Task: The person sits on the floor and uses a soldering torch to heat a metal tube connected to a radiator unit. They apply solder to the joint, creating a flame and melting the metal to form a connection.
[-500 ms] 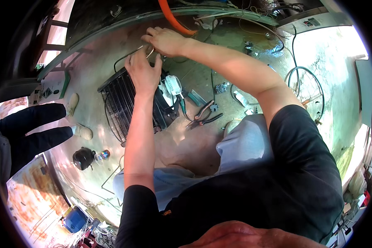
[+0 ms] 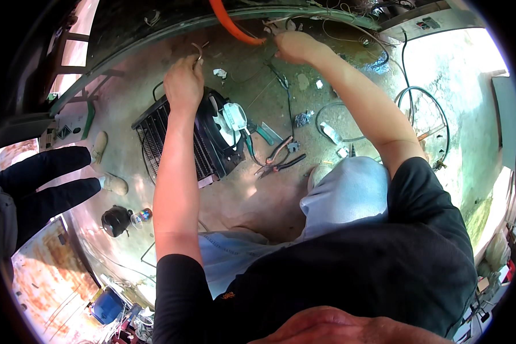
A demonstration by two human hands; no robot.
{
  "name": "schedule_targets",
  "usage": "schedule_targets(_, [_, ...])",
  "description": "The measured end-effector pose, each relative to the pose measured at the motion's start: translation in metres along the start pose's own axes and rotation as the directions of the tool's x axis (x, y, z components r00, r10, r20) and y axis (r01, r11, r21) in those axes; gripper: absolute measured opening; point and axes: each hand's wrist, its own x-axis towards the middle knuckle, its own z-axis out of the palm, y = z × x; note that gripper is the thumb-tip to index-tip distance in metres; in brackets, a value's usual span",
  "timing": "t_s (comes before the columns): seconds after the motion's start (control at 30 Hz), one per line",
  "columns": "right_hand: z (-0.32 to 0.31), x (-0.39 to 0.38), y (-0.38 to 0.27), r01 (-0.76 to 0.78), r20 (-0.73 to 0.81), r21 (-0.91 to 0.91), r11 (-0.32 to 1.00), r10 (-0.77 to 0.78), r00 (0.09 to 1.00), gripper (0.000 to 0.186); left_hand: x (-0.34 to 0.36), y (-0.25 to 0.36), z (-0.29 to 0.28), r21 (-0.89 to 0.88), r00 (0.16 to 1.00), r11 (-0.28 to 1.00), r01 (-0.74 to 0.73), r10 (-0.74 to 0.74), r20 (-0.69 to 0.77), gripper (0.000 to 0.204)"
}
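Currently, your left hand (image 2: 183, 85) is closed, pinching a thin bent tube (image 2: 198, 50) just past the far edge of the black slatted condenser (image 2: 205, 150). Your right hand (image 2: 297, 47) reaches beyond the condenser and well to its right, fingers partly hidden, so I can't tell whether it grips anything. Pliers (image 2: 291, 164) lie near the condenser's right side.

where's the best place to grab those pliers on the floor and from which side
I'd grip the two handles of the pliers, coming from the right, probably with the right hand. They lie with the handles spread apart toward the right and the jaws toward the left. A small gray piece sits between the handle ends, so fingers may need to clear it.
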Motion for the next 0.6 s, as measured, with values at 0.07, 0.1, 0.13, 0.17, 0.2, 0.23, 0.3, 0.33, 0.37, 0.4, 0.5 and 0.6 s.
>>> schedule_targets(0.07, [0.003, -0.011, -0.003, 0.009, -0.048, 0.03, 1.0, -0.007, 0.999, 0.032, 0.002, -0.005, -0.002, 0.0, 0.999, 1.0, 0.007, -0.007, 0.035, 0.022])
schedule_targets(0.1, [-0.017, -0.023, -0.016, 0.009, -0.06, 0.022, 1.0, -0.008, 0.998, 0.032, 0.002, -0.009, -0.006, -0.003, 0.997, 1.0, 0.021, -0.021, 0.069, 0.023])
schedule_targets(0.13, [-0.038, -0.032, -0.023, 0.005, -0.078, 0.007, 1.0, -0.005, 0.997, 0.033, 0.006, -0.011, -0.01, -0.01, 0.995, 0.999, 0.031, -0.03, 0.094, 0.024])
schedule_targets(0.17, [-0.052, -0.042, -0.02, 0.025, -0.288, 0.049, 0.999, -0.01, 0.958, 0.031, 0.01, -0.015, -0.011, 0.039, 0.992, 0.999, 0.011, -0.015, 0.127, 0.026])
schedule_targets(0.2, [-0.061, -0.051, -0.015, 0.061, -0.481, 0.09, 0.994, -0.01, 0.877, 0.03, 0.011, -0.018, -0.011, 0.039, 0.993, 0.999, 0.013, -0.018, 0.12, 0.026])
schedule_targets(0.23, [-0.066, -0.059, -0.007, 0.024, -0.638, 0.033, 0.999, 0.003, 0.77, 0.029, 0.012, -0.019, -0.011, 0.036, 0.993, 0.999, 0.012, -0.016, 0.114, 0.026])
schedule_targets(0.3, [-0.081, -0.08, 0.006, -0.151, -0.667, 0.016, 0.988, 0.123, 0.735, 0.037, 0.013, -0.022, -0.01, 0.034, 0.994, 0.999, 0.015, -0.019, 0.106, 0.027])
schedule_targets(0.33, [-0.088, -0.094, 0.01, -0.287, -0.545, 0.028, 0.958, 0.255, 0.799, 0.052, 0.016, -0.022, -0.009, 0.029, 0.994, 0.999, 0.013, -0.016, 0.105, 0.027])
schedule_targets(0.37, [-0.082, -0.102, 0.019, -0.32, -0.583, 0.028, 0.947, 0.275, 0.764, 0.039, 0.018, -0.022, -0.009, 0.025, 0.995, 1.0, 0.01, -0.013, 0.103, 0.028])
schedule_targets(0.4, [-0.072, -0.109, 0.031, -0.3, -0.566, 0.066, 0.952, 0.283, 0.774, 0.034, 0.022, -0.018, -0.008, 0.025, 0.993, 0.999, 0.02, -0.023, 0.119, 0.027])
schedule_targets(0.5, [-0.067, -0.124, 0.054, -0.194, -0.452, 0.115, 0.974, 0.225, 0.863, 0.027, 0.022, -0.017, -0.012, 0.065, 0.981, 0.995, 0.075, -0.085, 0.175, 0.027])
schedule_targets(0.6, [-0.07, -0.138, 0.05, -0.112, -0.437, 0.2, 0.973, 0.191, 0.879, 0.027, 0.023, -0.021, -0.007, 0.054, 0.99, 0.997, 0.051, -0.057, 0.128, 0.027])
